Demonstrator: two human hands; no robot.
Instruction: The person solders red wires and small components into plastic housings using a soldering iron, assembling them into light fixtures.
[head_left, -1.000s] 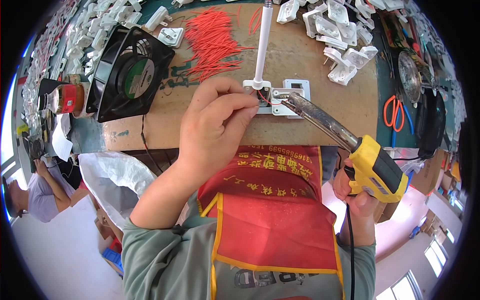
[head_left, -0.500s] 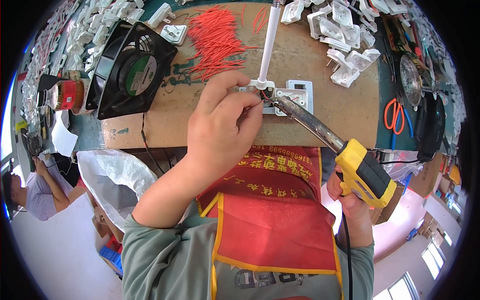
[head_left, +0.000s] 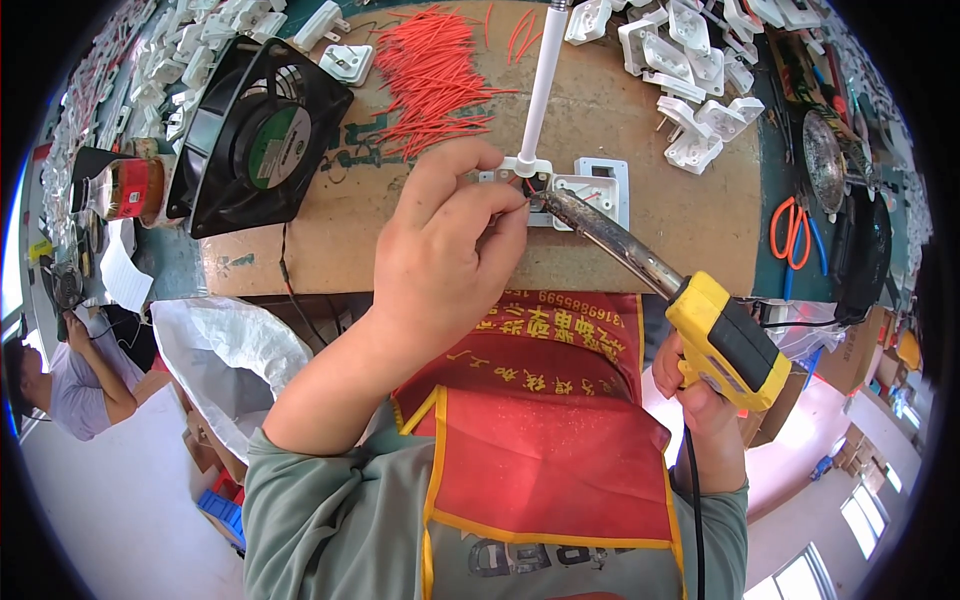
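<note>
At the far left, a person [head_left: 85,395] sits partly cut off by the dark lens rim. A glass jar [head_left: 131,190] with a red label lies near a black square fan [head_left: 268,140], its blades half lost in shadow inside the frame. Right of it, thin red wires [head_left: 430,80] heap loosely on the brown board [head_left: 690,225], a scuffed, flat sheet.

The left hand [head_left: 450,225] reaches in with thumb and forefinger nearly meeting at the open white plastic housing [head_left: 592,188], covering its left part; whether they pinch a wire cannot be told. The housing lies on the board, and a smooth white rod [head_left: 543,90] rises from its left part, its top running out of view. The dark metal nose of a yellow and black soldering gun [head_left: 730,340] slants to the housing, its tip hard to make out. The right hand [head_left: 695,390] is wrapped around the gun's grip, partly hidden behind it. Angular white plug casings [head_left: 690,60] lie beyond, then orange-handled scissors [head_left: 790,232].
</note>
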